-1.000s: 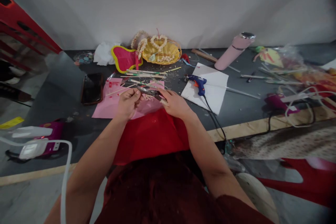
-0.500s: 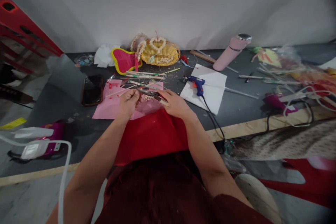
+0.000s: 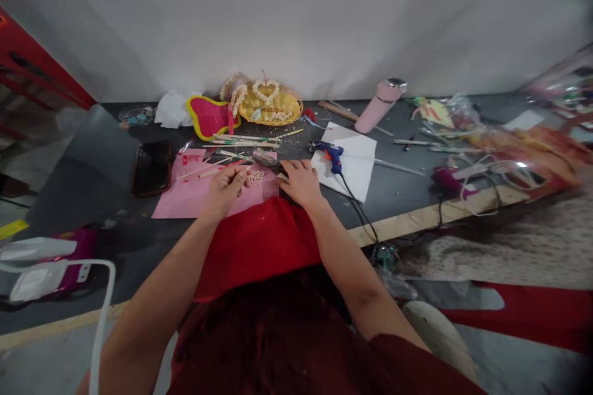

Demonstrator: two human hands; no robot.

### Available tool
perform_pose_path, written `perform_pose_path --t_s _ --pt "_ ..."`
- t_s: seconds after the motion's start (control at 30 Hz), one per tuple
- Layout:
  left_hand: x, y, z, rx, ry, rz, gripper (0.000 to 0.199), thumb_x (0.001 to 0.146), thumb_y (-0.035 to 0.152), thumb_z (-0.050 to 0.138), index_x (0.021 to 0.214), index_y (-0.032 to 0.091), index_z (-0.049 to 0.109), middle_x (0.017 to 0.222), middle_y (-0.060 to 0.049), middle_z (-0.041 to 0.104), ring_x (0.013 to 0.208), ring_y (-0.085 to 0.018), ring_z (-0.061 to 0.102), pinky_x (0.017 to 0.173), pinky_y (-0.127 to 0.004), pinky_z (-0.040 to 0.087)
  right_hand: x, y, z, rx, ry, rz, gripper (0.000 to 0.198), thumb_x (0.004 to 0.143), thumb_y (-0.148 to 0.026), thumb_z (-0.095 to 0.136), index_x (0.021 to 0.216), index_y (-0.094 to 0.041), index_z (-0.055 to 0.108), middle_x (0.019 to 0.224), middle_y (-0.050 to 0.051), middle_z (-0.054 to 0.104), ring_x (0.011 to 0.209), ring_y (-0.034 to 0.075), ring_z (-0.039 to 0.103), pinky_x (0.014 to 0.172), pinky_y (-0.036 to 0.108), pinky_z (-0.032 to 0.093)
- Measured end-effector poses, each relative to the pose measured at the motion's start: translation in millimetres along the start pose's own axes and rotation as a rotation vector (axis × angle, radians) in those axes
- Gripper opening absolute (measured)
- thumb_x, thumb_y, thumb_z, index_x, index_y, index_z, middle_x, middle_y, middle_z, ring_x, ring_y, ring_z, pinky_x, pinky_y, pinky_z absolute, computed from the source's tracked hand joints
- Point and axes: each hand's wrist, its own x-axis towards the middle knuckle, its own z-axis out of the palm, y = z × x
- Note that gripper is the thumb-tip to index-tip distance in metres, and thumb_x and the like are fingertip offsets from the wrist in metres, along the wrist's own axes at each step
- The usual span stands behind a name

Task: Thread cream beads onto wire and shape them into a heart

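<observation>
My left hand [image 3: 227,190] is closed in a pinch above the pink sheet [image 3: 176,200]; whatever sits between its fingertips is too small to make out. To its right, my right hand [image 3: 301,184] is curled over the handles of metal pliers [image 3: 265,158], whose head is smeared by motion and points left. Small pale bits [image 3: 255,178] are heaped on the sheet between both hands. Just beyond lie several thin sticks [image 3: 243,141] with green marks. Red cloth [image 3: 259,247] spreads over my lap below the hands.
A blue glue gun [image 3: 333,157] rests on white paper [image 3: 356,163], its cord running over the table's front edge. Behind stand a yellow basket [image 3: 291,112] with a beaded heart and a pink bottle [image 3: 377,108]. A phone [image 3: 152,166] lies left. Purple power strips [image 3: 76,259] flank the workspace.
The view has shifted, so the table's things appear further left. The pliers' head has moved away from my left fingertips, leaving the heap of pale bits in plainer sight.
</observation>
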Motion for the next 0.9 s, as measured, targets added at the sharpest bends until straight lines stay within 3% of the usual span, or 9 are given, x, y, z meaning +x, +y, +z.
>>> perform_pose_path --t_s 0.1,0.17,0.27,0.4,0.53,0.67,0.9 --pt "-2.7 5.2 3.1 0.293 -0.072 0.111 0.026 0.086 0.036 0.056 0.07 0.018 0.063 0.066 -0.001 0.061 0.053 -0.01 0.048 0.052 -0.02 0.037 -2.5 -10.3 -6.7 0.134 0.148 -0.088 0.034 0.097 -0.042 0.044 0.116 -0.022 0.063 0.125 0.011 0.06 0.119 0.024 0.047 0.099 0.04 0.039" --pt "-3.5 5.9 3.7 0.412 -0.092 0.157 0.025 0.086 0.037 0.053 0.071 0.02 0.063 0.067 -0.001 0.063 0.061 -0.013 0.055 0.06 -0.022 0.041 -4.3 -18.9 -8.3 0.29 0.162 -0.187 0.033 0.101 -0.036 0.035 0.109 -0.018 0.062 0.11 0.009 0.065 0.108 0.017 0.053 0.094 0.029 0.041" --pt "-3.1 2.6 3.1 0.494 -0.133 0.16 0.022 0.086 0.036 0.05 0.077 0.023 0.065 0.069 0.0 0.066 0.067 -0.016 0.06 0.065 -0.025 0.043 -6.1 -29.1 -3.6 0.408 0.09 -0.283 0.031 0.1 -0.038 0.037 0.098 -0.018 0.061 0.094 0.005 0.067 0.092 0.014 0.058 0.082 0.024 0.042" --pt "-1.6 -1.3 2.1 0.556 -0.198 0.135 0.021 0.086 0.037 0.048 0.082 0.025 0.064 0.072 0.0 0.068 0.07 -0.019 0.063 0.065 -0.027 0.044 -6.2 -32.8 4.1 0.377 0.054 -0.325 0.031 0.099 -0.039 0.039 0.083 -0.02 0.058 0.083 0.004 0.066 0.083 0.014 0.06 0.074 0.023 0.04" --pt "-1.5 -2.1 2.3 0.582 -0.197 0.139 0.019 0.086 0.038 0.049 0.088 0.026 0.064 0.076 0.001 0.069 0.07 -0.019 0.064 0.066 -0.027 0.046 -7.0 -31.9 2.9 0.404 0.039 -0.342 0.029 0.099 -0.034 0.039 0.082 -0.019 0.057 0.081 0.003 0.065 0.077 0.013 0.06 0.069 0.022 0.038" --pt "-3.4 -1.6 1.5 0.62 -0.236 0.189 0.021 0.089 0.034 0.043 0.08 0.025 0.06 0.071 0.001 0.065 0.067 -0.017 0.061 0.065 -0.027 0.046 -9.5 -31.9 0.1 0.481 -0.015 -0.302 0.031 0.098 -0.037 0.039 0.08 -0.02 0.058 0.073 0.001 0.062 0.068 0.013 0.057 0.062 0.023 0.035" --pt "-7.0 3.9 3.3 0.673 -0.321 0.26 0.026 0.091 0.031 0.038 0.091 0.021 0.061 0.09 -0.004 0.071 0.084 -0.018 0.065 0.078 -0.029 0.048 -7.6 -28.8 5.4 0.923 -0.178 -0.323 0.038 0.099 -0.043 0.035 0.075 -0.018 0.052 0.064 -0.002 0.053 0.061 0.011 0.05 0.059 0.023 0.036"
